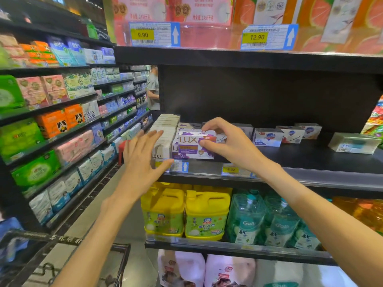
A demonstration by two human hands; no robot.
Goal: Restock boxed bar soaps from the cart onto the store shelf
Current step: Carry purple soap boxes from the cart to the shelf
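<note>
The black shelf [310,160] carries purple soap boxes [193,147] at its front edge, the top one pinched by the right hand [226,143]. Just left of that grip stand white boxes [165,133] in stacked rows; to its right, well apart, lie clear-wrapped soap packs [267,137].

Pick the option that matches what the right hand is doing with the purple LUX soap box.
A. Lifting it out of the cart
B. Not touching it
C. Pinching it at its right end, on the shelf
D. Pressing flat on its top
C: the right hand pinches the right end of the purple LUX soap box, thumb below and fingers above, at the shelf front.
</note>
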